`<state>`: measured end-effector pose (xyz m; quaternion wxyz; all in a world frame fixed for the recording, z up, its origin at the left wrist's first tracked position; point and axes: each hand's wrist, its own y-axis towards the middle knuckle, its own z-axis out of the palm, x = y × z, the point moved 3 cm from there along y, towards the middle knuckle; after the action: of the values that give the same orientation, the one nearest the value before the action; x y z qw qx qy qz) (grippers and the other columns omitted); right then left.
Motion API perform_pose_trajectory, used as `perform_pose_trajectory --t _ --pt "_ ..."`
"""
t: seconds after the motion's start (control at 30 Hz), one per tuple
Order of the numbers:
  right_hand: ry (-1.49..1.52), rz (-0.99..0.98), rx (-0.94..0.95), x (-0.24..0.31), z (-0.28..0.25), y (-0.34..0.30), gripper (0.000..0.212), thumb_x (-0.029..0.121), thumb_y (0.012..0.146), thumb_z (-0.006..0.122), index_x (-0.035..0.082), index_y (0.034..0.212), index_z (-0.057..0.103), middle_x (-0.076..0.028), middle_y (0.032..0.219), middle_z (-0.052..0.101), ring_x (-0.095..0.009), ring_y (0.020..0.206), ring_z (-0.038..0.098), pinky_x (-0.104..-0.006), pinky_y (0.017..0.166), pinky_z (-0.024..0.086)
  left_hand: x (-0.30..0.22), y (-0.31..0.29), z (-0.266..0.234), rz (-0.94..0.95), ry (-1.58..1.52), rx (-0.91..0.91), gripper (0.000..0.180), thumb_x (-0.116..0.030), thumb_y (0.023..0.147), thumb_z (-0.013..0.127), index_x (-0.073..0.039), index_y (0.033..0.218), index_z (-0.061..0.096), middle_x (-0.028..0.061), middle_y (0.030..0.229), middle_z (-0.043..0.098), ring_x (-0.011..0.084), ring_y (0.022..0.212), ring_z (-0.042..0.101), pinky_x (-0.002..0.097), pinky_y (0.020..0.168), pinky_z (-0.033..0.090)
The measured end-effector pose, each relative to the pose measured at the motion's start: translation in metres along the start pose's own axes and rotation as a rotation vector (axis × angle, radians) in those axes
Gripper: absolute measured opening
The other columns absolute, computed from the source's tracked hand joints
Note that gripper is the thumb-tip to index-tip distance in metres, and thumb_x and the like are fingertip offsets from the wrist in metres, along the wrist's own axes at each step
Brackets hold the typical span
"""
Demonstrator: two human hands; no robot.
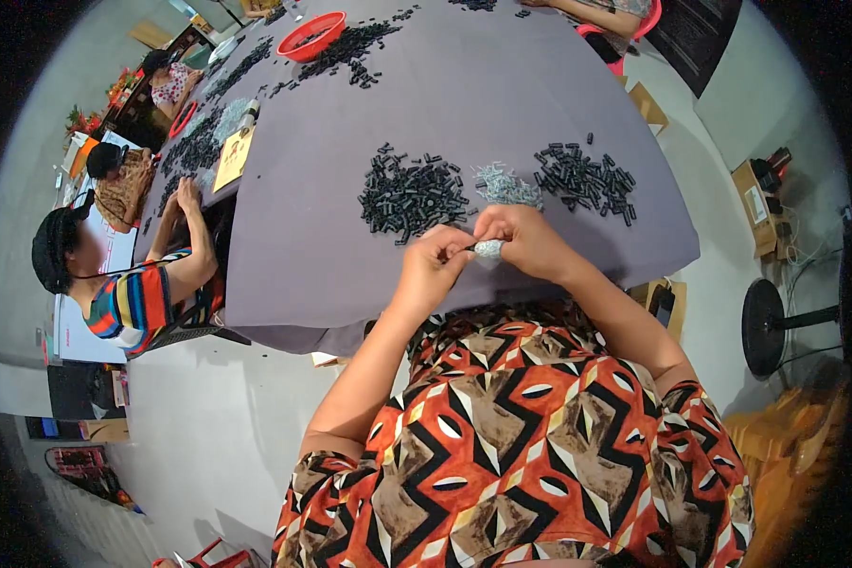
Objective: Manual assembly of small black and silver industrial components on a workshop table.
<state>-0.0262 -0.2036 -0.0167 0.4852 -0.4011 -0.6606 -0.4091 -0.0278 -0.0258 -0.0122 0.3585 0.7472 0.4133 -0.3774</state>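
Note:
At the table's near edge my two hands meet with fingertips pinched together. My left hand (434, 267) is closed on a small black cylindrical piece, mostly hidden by the fingers. My right hand (525, 239) is closed, and a bunch of small whitish, silvery pieces (488, 248) shows under its fingers. Just beyond the hands lies a small pile of thin silvery pieces (504, 186). Left of that pile is a large heap of short black cylinders (409, 197). Another heap of black cylinders (587, 182) lies on the right.
A grey cloth covers the table (312, 227). Farther off stands a red basket (310, 38) beside more black pieces (355, 52). A person in a striped shirt (147, 293) works on the left, with others beyond. A black fan (765, 327) stands at the right.

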Motion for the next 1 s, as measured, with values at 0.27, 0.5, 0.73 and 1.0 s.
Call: perform_pose_trajectory --t 0.27,0.5,0.73,1.0 --pt "0.258 0.268 0.193 -0.006 -0.002 -0.005 0.012 0.007 0.081 0.068 0.007 0.089 0.059 0.003 0.07 0.061 -0.004 0.057 0.053 -0.0189 0.048 0.04 -0.005 -0.018 0.01 0.034 -0.098 0.067 0.012 -0.001 0.089 0.061 -0.001 0.101 0.065 0.0034 0.092 0.065 0.0098 0.078 0.061 0.0234 0.07 0.048" --pt "-0.014 0.003 0.013 0.025 0.013 -0.028 0.016 0.01 0.084 0.068 0.004 0.098 0.065 0.002 0.08 0.057 -0.006 0.07 0.053 -0.022 0.061 0.041 0.016 -0.027 0.012 -0.437 -0.787 0.188 0.019 -0.01 0.096 0.055 0.002 0.109 0.061 0.004 0.087 0.067 0.0094 0.074 0.063 0.0228 0.069 0.052" --pt "-0.256 -0.175 0.116 0.038 0.016 -0.031 0.019 0.003 0.075 0.063 0.003 0.094 0.065 -0.009 0.089 0.06 -0.025 0.083 0.06 -0.033 0.071 0.049 0.016 -0.044 0.008 -0.539 -0.883 0.252 0.017 -0.007 0.095 0.057 0.003 0.107 0.063 0.0066 0.088 0.068 0.0116 0.071 0.065 0.0229 0.065 0.055" --pt "-0.315 -0.232 0.172 0.044 0.023 -0.026 0.02 0.007 0.075 0.064 0.002 0.094 0.064 -0.01 0.091 0.06 -0.026 0.084 0.061 -0.0352 0.074 0.049 0.015 -0.049 -0.002 -0.551 -0.876 0.284 0.014 -0.011 0.093 0.062 0.0 0.1 0.065 0.0062 0.084 0.069 0.0113 0.068 0.066 0.0218 0.062 0.054"
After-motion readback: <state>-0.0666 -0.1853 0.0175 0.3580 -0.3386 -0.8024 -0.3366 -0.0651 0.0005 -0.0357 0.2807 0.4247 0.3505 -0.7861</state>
